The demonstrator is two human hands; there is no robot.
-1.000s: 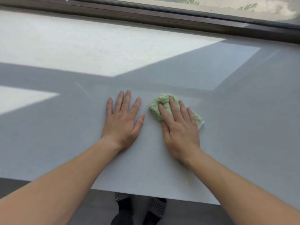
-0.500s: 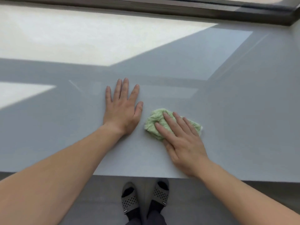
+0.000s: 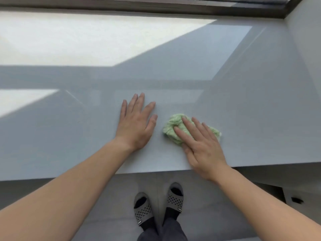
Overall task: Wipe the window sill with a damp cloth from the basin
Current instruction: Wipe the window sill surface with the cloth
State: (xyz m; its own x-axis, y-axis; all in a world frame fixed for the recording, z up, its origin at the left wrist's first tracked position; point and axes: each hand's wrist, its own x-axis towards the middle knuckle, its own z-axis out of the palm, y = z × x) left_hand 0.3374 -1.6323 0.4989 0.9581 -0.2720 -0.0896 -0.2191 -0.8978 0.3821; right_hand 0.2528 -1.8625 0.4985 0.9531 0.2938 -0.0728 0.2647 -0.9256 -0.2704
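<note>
**Cloth pulled back toward the near edge**

I have the right hand (image 3: 201,145) pressed flat on the green cloth (image 3: 175,126), fingers spread over it and not curled around it, so I am pushing it, not gripping it. The left hand (image 3: 135,122) lies open, palm down on the window sill (image 3: 251,119), just beside the cloth and bracing me.

Compared with a second ago, the cloth has come away from the middle of the sill and now sits close to the front edge, the heel of my right hand nearly at that edge. The left hand has not shifted on the surface. I read this as the end of a pulling stroke toward me. The far band under the window frame (image 3: 156,7), partly in sunlight, probably needs passes yet. The basin is out of view.
</note>
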